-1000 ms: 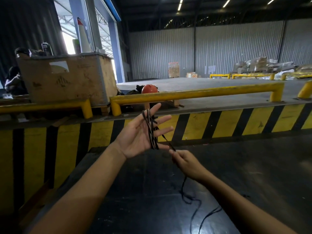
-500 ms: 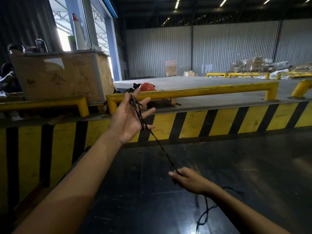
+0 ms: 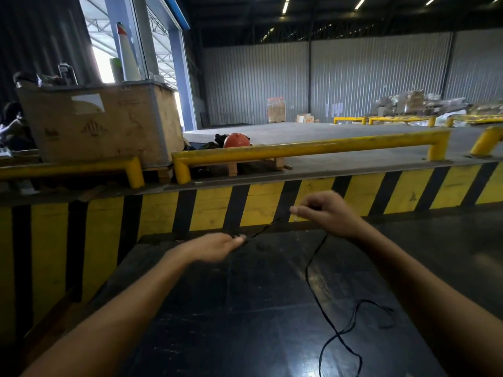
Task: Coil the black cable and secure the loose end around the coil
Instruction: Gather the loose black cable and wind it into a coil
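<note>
A: What does each grip hold?

B: The left hand (image 3: pixel 217 244) pinches the small coil; the right hand (image 3: pixel 325 212) is closed on the black cable (image 3: pixel 321 303) (thin, limp). The loose tail lies on the dark worktop (image 3: pixel 245 322).

A: Where should one take it?

B: Close to the coil, I think; it slips easily.

You have no legible writing in front of you. At your ten o'clock the big cardboard crate (image 3: pixel 103 123) carries faint printed handling symbols and a torn white label (image 3: pixel 88 104), none of it readable. At your one o'clock, a distant carton (image 3: pixel 307 118) shows an orange mark, too small to read.
</note>
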The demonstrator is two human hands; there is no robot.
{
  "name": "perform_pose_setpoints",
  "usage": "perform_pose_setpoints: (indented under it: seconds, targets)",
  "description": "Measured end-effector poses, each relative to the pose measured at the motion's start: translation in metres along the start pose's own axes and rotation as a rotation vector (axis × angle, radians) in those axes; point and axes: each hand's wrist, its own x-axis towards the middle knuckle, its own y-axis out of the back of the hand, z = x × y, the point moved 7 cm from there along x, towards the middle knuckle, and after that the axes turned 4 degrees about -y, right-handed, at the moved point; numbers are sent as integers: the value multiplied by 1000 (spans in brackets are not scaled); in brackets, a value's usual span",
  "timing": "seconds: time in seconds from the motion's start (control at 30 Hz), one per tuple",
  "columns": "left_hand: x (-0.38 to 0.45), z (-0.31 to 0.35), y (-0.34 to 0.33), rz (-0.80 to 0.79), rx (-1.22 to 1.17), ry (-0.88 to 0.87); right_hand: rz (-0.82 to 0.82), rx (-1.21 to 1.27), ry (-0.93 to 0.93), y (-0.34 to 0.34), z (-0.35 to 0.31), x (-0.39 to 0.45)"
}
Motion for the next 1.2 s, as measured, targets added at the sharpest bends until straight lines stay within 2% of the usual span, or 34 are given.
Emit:
perform_pose_setpoints:
  seconds: [0.1,0.2,0.27,0.33,0.4,0.47,0.53,0.6,0.67,0.73,0.87,0.93,1.03,1.13,1.2]
  targets:
    - [-16,23,-31,-318,-339,-63,202,-56,30,22,-5,14]
    - [-31,50,-34,-494,-760,-177,317,-56,-51,23,7,12]
    - [-37,73,-26,-555,-1020,-305,236,-10,-182,-1,24,-1]
    - [-38,93,-12,-570,-1229,-441,26,62,-267,-52,32,-23]
    - [-31,102,3,-450,-1334,-499,-149,126,-261,-107,19,-53]
    - [-20,96,17,-225,-1337,-484,-258,139,-218,-144,0,-79]
    - [-12,81,27,-17,-1247,-427,-387,44,-146,-159,-15,-90]
    - [-8,61,33,158,-953,-345,-493,-62,-99,-149,-19,-90]
    - [-8,42,34,247,-519,-273,-539,-129,-69,-122,-21,-82]
    - [-9,29,23,172,-190,-230,-498,-176,-65,-86,-19,-67]
    - [-19,35,-8,-95,-59,-121,-364,-318,-39,-29,-14,-29]
    - [-27,48,-27,-281,-126,-120,-289,-350,-29,-12,-12,-12]
    - [-44,74,-47,-578,-509,-239,-144,-218,-32,10,-6,0]
    - [-58,106,-26,-662,-1049,-397,-24,50,-81,5,4,-5]
    - [-58,123,-1,-598,-1280,-540,-107,127,-175,-31,13,-20]
